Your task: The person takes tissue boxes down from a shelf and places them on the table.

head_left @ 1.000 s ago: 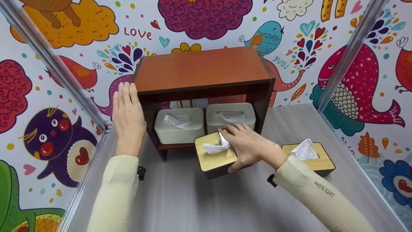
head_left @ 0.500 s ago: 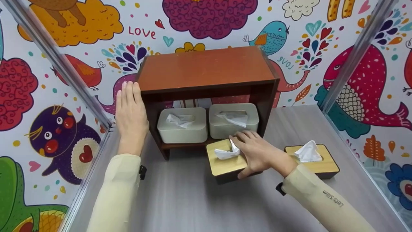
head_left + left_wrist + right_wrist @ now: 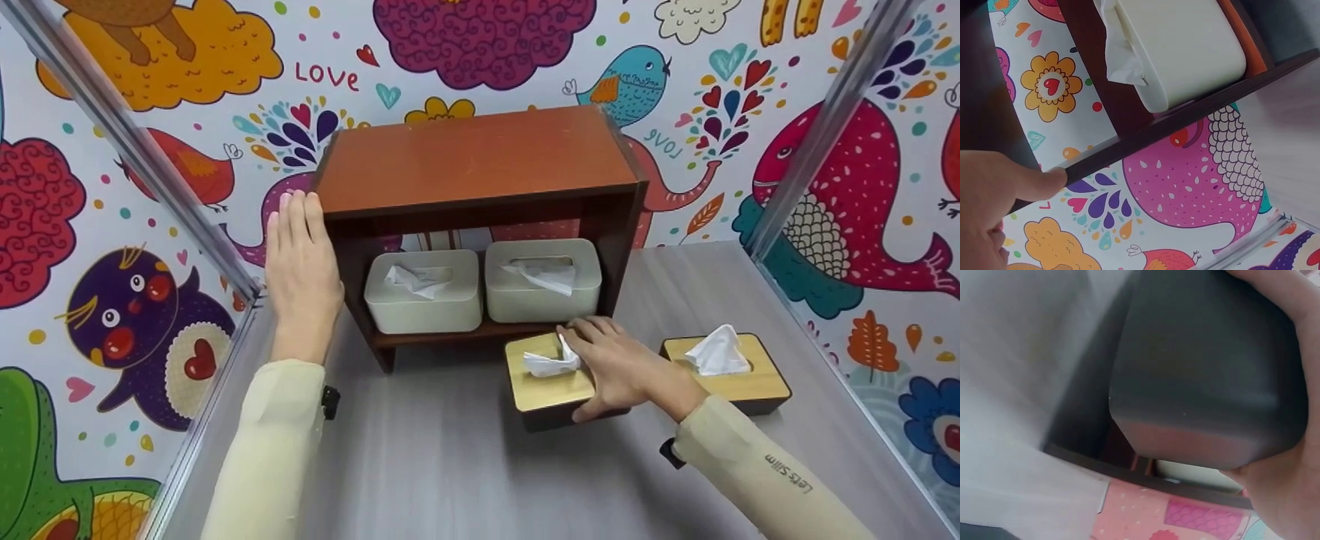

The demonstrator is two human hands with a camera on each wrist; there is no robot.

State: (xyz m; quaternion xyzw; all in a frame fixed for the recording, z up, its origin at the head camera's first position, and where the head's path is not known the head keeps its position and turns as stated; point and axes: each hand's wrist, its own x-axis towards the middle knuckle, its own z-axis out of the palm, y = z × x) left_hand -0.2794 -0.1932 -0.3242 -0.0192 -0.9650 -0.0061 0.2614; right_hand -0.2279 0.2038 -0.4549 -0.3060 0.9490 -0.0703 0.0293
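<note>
My right hand (image 3: 619,364) grips one end of a tissue box (image 3: 551,386) with a light wood lid, dark sides and a white tissue sticking out. It hangs in front of the small wooden shelf (image 3: 480,161), a shadow below it. Its dark body (image 3: 1202,371) fills the right wrist view, thumb and fingers on opposite sides. My left hand (image 3: 302,277) rests with straight fingers along the shelf's left side; in the left wrist view its thumb lies at the panel's front edge. Inside the shelf, two off-white tissue boxes, left (image 3: 424,292) and right (image 3: 544,281), stand side by side.
A second wood-lidded tissue box (image 3: 727,367) stands on the grey table (image 3: 420,465) right of my right hand. Metal-framed walls with cartoon prints enclose the table at the back and both sides; the shelf stands near the back wall (image 3: 480,45).
My right hand has carried the wood-lidded tissue box to the right and slightly toward me, away from the shelf front. My left hand stays at the shelf's side.
</note>
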